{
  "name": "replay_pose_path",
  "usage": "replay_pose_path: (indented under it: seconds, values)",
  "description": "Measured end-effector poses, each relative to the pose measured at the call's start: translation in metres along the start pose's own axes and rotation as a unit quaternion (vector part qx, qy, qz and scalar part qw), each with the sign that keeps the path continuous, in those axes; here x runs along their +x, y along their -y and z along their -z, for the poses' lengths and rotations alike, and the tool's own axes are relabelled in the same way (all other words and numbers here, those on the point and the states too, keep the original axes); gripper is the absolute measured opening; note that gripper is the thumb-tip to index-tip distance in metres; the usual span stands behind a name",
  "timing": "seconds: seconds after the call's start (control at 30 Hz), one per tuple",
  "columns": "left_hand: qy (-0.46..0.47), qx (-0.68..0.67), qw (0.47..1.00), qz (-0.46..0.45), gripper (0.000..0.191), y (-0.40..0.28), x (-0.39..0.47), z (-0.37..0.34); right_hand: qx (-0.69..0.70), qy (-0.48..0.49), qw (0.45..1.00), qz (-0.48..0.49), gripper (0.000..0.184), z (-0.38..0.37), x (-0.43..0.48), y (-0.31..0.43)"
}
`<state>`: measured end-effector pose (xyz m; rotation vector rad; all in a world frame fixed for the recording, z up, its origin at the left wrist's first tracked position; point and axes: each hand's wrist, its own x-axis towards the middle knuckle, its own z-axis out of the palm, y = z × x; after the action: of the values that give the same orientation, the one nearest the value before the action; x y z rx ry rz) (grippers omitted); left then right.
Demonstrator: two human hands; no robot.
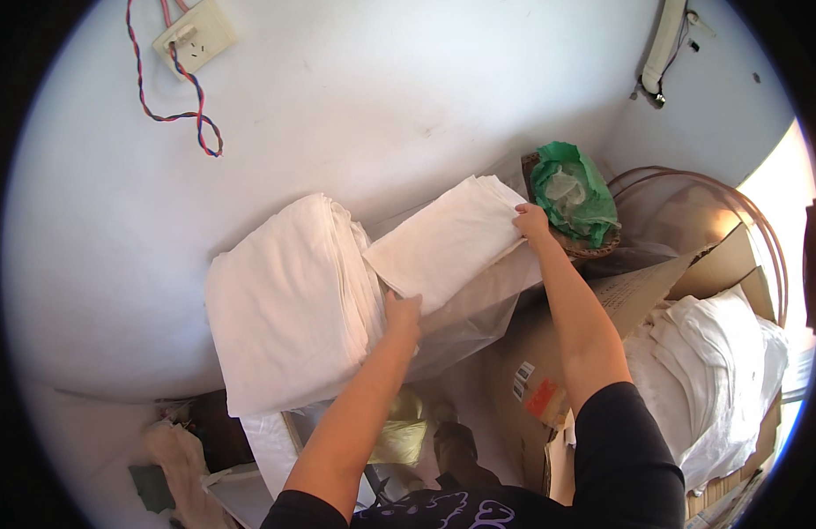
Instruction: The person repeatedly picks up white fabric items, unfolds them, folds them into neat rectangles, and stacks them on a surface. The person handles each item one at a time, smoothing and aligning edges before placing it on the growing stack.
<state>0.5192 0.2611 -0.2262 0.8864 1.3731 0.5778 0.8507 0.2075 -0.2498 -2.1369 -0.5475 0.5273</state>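
Note:
A folded white cloth stack (447,241) lies before me against the wall. My left hand (403,312) grips its near left corner, the thumb on the edge and the fingers hidden beneath. At the far right edge, my right hand (531,223) holds the same stack. Immediately left of it is a larger, taller pile of folded white cloth (282,304), its layered edges turned towards the smaller stack. Clear plastic sheeting (471,327) hangs under the smaller stack.
A wicker basket (590,251) holding a green plastic bag (573,192) stands right of the stack. Further right, an open cardboard box (527,370) is beside white cloths (705,370). A wall socket (195,41) with twisted wires is at upper left. Below lies a yellow bag (400,440).

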Motion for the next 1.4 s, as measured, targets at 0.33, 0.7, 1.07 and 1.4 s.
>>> replay_pose_path:
  seconds: [0.33,0.7,1.07,1.4]
  values:
    - [0.006,-0.03,0.988,-0.153,0.057,-0.02,-0.005,-0.009,0.072,-0.141,0.986,0.052,0.027,0.024,-0.008,0.007]
    - [0.045,-0.045,0.982,-0.178,0.058,-0.138,0.025,-0.031,0.262,-0.104,0.959,0.043,0.022,0.05,0.03,0.074]
    - [0.012,-0.048,0.984,-0.169,0.052,-0.091,-0.001,-0.02,0.232,-0.079,0.967,0.075,0.02,0.063,0.022,0.068]
    - [-0.089,0.042,0.99,-0.097,0.054,0.004,0.008,-0.013,0.098,-0.072,0.993,-0.004,0.025,0.025,-0.004,-0.015]
